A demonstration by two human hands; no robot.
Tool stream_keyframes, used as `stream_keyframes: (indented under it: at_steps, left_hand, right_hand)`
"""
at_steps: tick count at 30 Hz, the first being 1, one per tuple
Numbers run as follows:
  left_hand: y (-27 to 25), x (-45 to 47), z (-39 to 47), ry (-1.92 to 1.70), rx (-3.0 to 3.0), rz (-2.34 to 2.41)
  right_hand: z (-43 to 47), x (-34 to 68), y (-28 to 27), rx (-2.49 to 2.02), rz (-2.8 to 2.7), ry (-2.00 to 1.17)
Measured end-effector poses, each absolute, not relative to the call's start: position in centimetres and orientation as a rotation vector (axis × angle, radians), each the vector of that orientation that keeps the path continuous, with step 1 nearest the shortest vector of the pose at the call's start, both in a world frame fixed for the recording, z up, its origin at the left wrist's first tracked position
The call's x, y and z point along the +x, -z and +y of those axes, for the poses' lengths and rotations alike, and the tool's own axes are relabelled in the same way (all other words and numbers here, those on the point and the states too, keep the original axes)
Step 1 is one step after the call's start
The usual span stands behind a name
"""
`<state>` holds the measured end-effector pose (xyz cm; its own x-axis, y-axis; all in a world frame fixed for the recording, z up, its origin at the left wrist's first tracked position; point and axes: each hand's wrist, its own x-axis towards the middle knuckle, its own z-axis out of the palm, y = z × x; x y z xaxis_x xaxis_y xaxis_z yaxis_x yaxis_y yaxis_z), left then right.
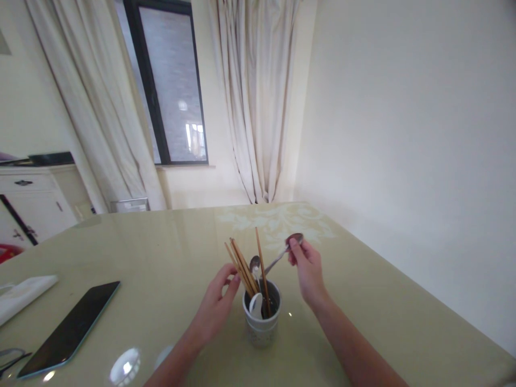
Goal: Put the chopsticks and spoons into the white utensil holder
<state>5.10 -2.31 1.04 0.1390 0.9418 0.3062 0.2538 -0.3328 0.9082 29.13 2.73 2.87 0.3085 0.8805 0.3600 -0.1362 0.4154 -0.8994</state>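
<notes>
A grey cup (262, 325) with a patterned outside stands upright on the table and holds several brown wooden chopsticks (243, 267), a metal spoon (255, 263) and a white spoon (256, 305). My left hand (217, 301) is at the cup's left, with thumb and forefinger closed together at the leaning chopsticks; some fingertips are hidden behind them. To the right, my right hand (308, 266) pinches another metal spoon (277, 260) by its bowl end. Its handle slants down to the left, and its lower end is hidden behind a lone chopstick (263, 269).
The table (161, 242) has a glossy, pale green top. A dark tablet (70, 328) lies at the left, with a white object (26, 293) beyond it and black-rimmed glasses or a cable (12, 357) in the corner. A wall (423, 161) borders the table's right edge.
</notes>
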Motion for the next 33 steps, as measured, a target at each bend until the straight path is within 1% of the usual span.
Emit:
stream_keyframes:
  at_steps: [2, 6, 9, 13, 17, 21, 24, 33]
  left_hand:
    - [-1.6, 4.8, -2.7, -1.194, 1.612, 1.157]
    - [-2.0, 4.7, -3.2, -1.012, 1.462, 0.909]
    - [-2.1, 4.7, -3.4, -0.894, 1.449, 0.743]
    - [-2.6, 4.3, -3.5, -0.810, 1.528, 0.708]
    - [-2.9, 4.1, -3.7, -0.720, 1.598, 0.629]
    - [-2.0, 4.7, -3.9, -0.644, 1.646, 0.628]
    - [-0.8, 5.3, -3.6, -0.683, 1.622, 0.707]
    - [1.1, 4.8, -1.4, -0.969, 1.561, 0.820]
  right_hand:
    - [2.9, 31.0, -4.2, -0.810, -0.896, -0.705]
    - [2.2, 32.0, -5.5, -0.713, -0.891, -0.779]
    - [0.9, 30.4, -5.3, -0.727, -1.067, -0.901]
    - [-0.1, 28.3, -4.6, -0.769, -1.327, -1.052]
    - [0.2, 28.1, -4.0, -0.765, -1.319, -1.082]
    - [1.1, 28.3, -3.1, -0.783, -1.308, -1.080]
    - [1.3, 28.3, -2.5, -0.785, -1.343, -1.113]
    - [0.7, 27.1, -0.9, -0.662, -1.615, -1.138]
